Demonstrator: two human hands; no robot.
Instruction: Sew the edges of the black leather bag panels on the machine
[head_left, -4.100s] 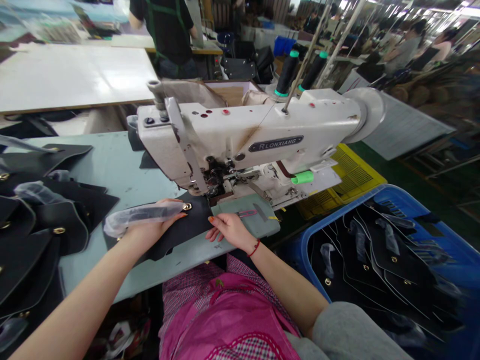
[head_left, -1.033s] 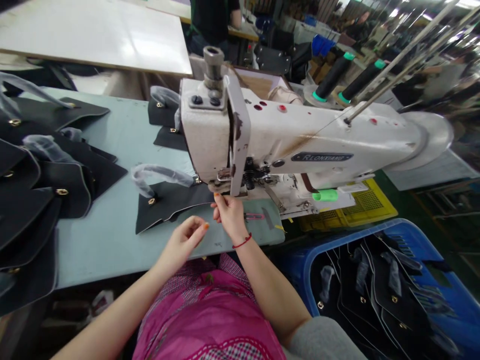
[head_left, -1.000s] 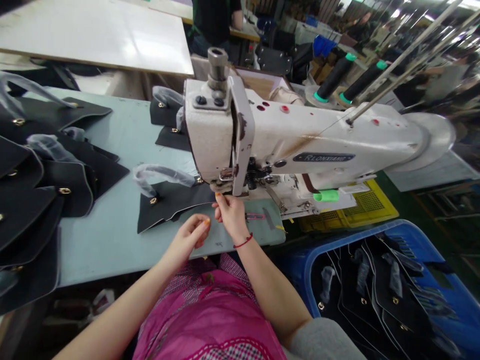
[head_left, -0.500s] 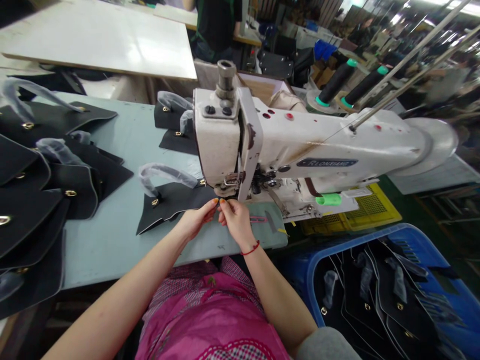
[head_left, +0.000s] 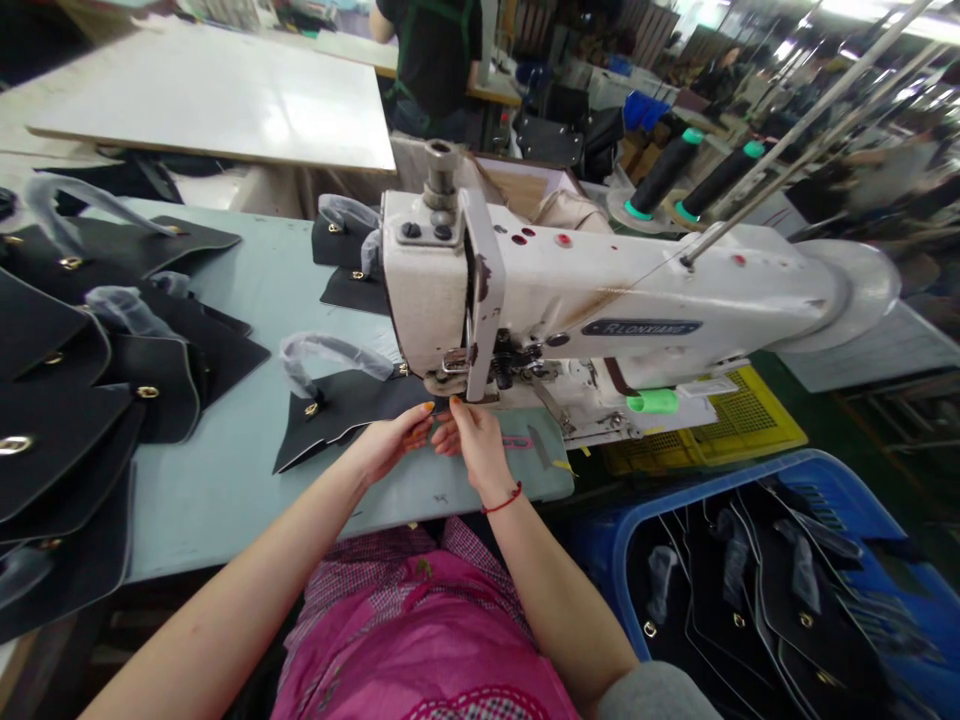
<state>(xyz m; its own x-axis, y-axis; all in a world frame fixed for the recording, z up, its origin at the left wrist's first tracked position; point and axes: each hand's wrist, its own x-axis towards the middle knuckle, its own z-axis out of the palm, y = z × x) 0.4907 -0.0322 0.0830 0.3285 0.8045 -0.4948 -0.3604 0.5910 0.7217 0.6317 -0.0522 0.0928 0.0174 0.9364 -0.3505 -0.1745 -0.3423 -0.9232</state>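
A black leather-like bag piece [head_left: 341, 400] with a plastic-wrapped handle [head_left: 341, 350] and gold fittings lies on the sewing table. Its right end runs under the head of the white sewing machine [head_left: 427, 290], where the needle area is hidden. My left hand [head_left: 390, 445] is at the piece's near edge, thumb on top and fingers curled below. Just to the right, my right hand [head_left: 476, 445] has its thumb up by the same edge, close under the machine head. Both hands appear closed on the edge, though the contact is partly hidden.
Stacked black bag pieces [head_left: 67, 400] cover the table's left. A blue crate [head_left: 626, 530] of similar pieces stands at right, near a yellow crate [head_left: 772, 415]. Pink-handled snips [head_left: 517, 442] lie beside my right hand. Black thread cones [head_left: 666, 172] stand behind; a person [head_left: 435, 60] is beyond.
Both hands have loosened from a tight pinch, and the fingers now show below the thumbs. The thumbs are slightly farther apart. The view has shifted a little.
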